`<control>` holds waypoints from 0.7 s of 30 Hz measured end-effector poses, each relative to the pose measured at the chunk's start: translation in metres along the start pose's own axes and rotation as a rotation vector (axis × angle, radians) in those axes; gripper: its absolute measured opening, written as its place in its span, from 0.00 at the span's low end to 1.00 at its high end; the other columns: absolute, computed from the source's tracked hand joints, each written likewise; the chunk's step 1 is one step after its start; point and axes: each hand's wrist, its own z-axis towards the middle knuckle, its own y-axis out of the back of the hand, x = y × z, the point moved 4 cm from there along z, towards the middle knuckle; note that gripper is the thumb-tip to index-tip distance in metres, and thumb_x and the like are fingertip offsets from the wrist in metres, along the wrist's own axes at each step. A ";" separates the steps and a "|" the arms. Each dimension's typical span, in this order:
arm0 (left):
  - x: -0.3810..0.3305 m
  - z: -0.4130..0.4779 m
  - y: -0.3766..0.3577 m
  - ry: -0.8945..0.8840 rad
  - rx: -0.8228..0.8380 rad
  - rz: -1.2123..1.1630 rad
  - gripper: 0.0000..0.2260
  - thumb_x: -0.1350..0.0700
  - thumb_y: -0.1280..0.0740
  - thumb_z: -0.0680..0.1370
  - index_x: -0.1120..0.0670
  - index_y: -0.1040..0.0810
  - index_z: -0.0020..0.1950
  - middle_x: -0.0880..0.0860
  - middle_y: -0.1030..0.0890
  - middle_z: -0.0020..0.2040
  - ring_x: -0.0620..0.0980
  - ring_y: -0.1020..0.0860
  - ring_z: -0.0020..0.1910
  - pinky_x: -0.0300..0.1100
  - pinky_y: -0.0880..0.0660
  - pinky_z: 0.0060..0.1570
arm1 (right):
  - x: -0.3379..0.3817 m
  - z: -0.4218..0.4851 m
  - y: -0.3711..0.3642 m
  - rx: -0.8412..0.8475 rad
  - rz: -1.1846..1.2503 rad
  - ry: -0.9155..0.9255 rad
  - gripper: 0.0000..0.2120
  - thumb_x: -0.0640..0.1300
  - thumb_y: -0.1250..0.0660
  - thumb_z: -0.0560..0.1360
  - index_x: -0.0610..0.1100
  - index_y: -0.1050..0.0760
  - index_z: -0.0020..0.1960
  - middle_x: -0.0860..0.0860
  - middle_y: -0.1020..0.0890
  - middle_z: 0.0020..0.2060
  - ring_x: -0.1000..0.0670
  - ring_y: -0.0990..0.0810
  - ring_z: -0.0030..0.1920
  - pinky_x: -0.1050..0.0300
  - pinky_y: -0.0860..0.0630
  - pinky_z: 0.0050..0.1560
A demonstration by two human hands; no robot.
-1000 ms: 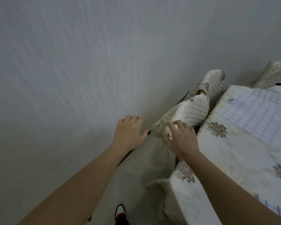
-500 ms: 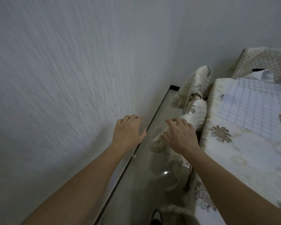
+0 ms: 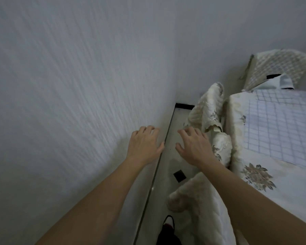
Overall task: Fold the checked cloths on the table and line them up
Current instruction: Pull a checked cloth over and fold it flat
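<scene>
Both hands have drifted clear of the chair cover, empty and spread; checked cloth lies flat rightward, nearer right hand than left hand

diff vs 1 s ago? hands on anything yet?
The right hand has come off the cream quilted chair cover it was reaching over; now it hovers open above the floor, beside the cover. The view swung, showing more floor. The left hand stays open near the wall, holding nothing. The checked cloth still lies flat on the table, untouched.
</scene>
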 end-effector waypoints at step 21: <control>-0.036 0.320 -0.090 -0.238 0.116 -0.015 0.27 0.38 0.45 0.77 0.51 0.28 0.70 0.52 0.23 0.64 0.53 0.26 0.60 0.50 0.26 0.54 | -0.180 0.199 -0.038 -0.076 -0.017 -0.307 0.18 0.55 0.37 0.75 0.49 0.25 0.61 0.48 0.21 0.57 0.44 0.22 0.56 0.47 0.25 0.55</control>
